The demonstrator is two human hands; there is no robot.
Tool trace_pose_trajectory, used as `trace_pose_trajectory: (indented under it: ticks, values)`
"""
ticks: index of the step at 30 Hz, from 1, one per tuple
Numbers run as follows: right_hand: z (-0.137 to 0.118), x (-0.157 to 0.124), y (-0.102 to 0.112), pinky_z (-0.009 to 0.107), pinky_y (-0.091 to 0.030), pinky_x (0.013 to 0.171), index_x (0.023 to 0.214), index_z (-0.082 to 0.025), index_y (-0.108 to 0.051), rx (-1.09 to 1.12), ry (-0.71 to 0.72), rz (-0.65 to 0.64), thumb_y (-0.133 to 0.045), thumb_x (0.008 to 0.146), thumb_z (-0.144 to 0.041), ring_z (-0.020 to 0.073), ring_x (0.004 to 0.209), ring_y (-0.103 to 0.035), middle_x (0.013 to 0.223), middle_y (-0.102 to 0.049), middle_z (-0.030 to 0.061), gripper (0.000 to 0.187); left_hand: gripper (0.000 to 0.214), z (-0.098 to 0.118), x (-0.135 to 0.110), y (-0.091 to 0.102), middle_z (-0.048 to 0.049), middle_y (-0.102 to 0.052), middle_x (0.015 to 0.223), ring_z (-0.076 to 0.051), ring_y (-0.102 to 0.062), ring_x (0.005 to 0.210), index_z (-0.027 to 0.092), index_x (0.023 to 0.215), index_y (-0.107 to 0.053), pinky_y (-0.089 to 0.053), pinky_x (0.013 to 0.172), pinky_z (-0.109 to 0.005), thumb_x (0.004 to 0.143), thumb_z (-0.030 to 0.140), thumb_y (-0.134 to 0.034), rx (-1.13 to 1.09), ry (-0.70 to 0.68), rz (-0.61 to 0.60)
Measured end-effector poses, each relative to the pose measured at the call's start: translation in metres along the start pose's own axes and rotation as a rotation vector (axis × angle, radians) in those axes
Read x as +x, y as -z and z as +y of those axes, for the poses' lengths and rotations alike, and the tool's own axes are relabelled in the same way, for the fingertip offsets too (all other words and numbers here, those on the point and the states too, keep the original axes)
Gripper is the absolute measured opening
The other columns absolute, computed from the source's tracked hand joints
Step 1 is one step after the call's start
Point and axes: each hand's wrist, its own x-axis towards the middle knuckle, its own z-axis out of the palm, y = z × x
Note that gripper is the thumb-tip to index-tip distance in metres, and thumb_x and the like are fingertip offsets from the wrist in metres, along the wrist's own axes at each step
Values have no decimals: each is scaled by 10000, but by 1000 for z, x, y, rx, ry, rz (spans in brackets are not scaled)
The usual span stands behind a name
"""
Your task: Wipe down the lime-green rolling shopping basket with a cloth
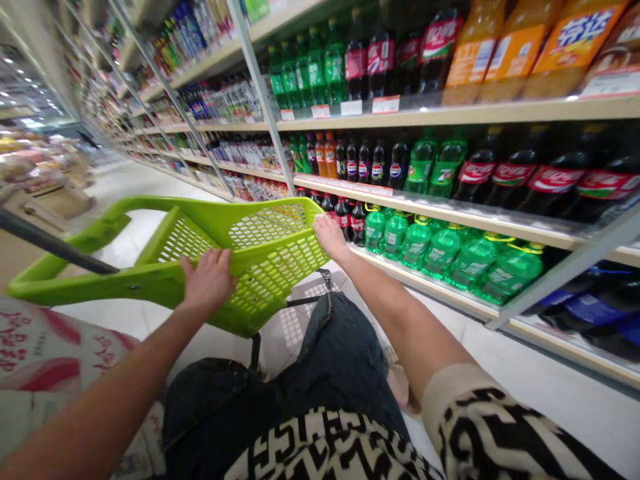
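Note:
A lime-green plastic shopping basket (260,247) is tilted on its side in front of me, its open mouth facing left. My left hand (207,280) grips its near rim with the fingers curled over the edge. My right hand (327,235) holds the far right corner of the basket, fingers closed on the rim. A dark handle bar (50,247) runs off to the left from the basket. My knee in dark jeans (340,347) is raised below the basket.
Shelves (450,117) of soft-drink bottles fill the right side: green jugs (450,250) low down, cola and orange bottles above. A printed sack (45,347) lies at lower left. The white-floored aisle (130,180) runs away to the left.

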Motion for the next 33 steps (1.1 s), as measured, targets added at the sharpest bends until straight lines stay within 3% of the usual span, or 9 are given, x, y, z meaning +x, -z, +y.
trace_pose_trajectory:
  ticks: [3, 5, 7, 9, 12, 18, 24, 28, 33]
  values:
    - [-46, -3, -23, 367, -278, 1026, 1145, -159, -531, 71, 263, 69, -411, 857, -100, 181, 1232, -342, 1264, -488, 86, 317, 565, 8, 2, -9, -142, -379, 1342, -277, -263, 1260, 101, 1285, -324, -100, 1007, -586, 729, 173, -396, 5, 11, 4]
    - [-55, -4, -33, 356, -281, 1030, 1172, -184, -515, 107, 421, 108, -415, 854, -101, 170, 1245, -332, 1268, -492, 57, 343, 584, 9, 1, -14, -121, -360, 1363, -270, -231, 1282, 110, 1303, -314, -81, 1023, -567, 725, 171, -382, 8, 17, 24]
    - [-35, -3, -32, 375, -305, 1015, 1159, -178, -529, 104, 354, 137, -420, 836, -78, 184, 1225, -368, 1247, -513, 70, 355, 602, 6, -2, -17, -98, -350, 1374, -254, -225, 1290, 119, 1316, -302, -71, 1038, -542, 719, 158, -369, 2, -8, 29]
    - [1, -3, -23, 397, -341, 988, 1099, -162, -576, 86, 90, 186, -416, 809, -45, 206, 1174, -434, 1179, -565, 94, 351, 623, 2, -6, -18, -83, -336, 1385, -244, -219, 1296, 123, 1326, -292, -66, 1044, -532, 707, 145, -366, -8, -22, 14]
    - [31, -9, -15, 465, -377, 939, 1104, -81, -567, 65, -3, 239, -372, 783, -14, 254, 1148, -457, 1142, -570, 179, 382, 647, 1, -11, -15, -82, -309, 1398, -255, -191, 1307, 123, 1330, -292, -56, 1041, -548, 690, 152, -382, -18, 13, -16]
    - [-22, -26, -46, 373, -326, 1017, 1123, -189, -565, 182, 386, 296, -373, 769, -14, 159, 1247, -339, 1226, -531, 62, 439, 683, -2, -15, -10, -67, -234, 1428, -246, -135, 1325, 126, 1344, -265, -66, 1045, -540, 673, 148, -390, -30, 8, -72]
    - [24, -62, -57, 386, -319, 1013, 1135, -141, -548, 163, 138, 447, -299, 766, -3, 169, 1229, -366, 1206, -536, 116, 466, 708, -2, -15, -11, -74, -185, 1440, -244, -96, 1332, 116, 1354, -235, -34, 1046, -542, 665, 153, -393, -54, 20, -91]
    - [33, -110, -79, 310, -456, 880, 1034, -195, -615, 160, 273, 342, -325, 723, -5, 145, 1084, -517, 1051, -636, 68, 465, 715, -1, -14, -11, -80, -169, 1444, -242, -90, 1333, 111, 1354, -230, -48, 1045, -539, 659, 156, -389, -60, 26, -111]
    - [29, -78, -54, 417, -347, 992, 1169, -156, -528, 174, 144, 495, -289, 714, 1, 181, 1248, -339, 1250, -500, 100, 537, 696, 2, -14, -14, -85, -170, 1443, -245, -95, 1332, 102, 1350, -239, -54, 1044, -539, 668, 145, -368, -54, 20, -79]
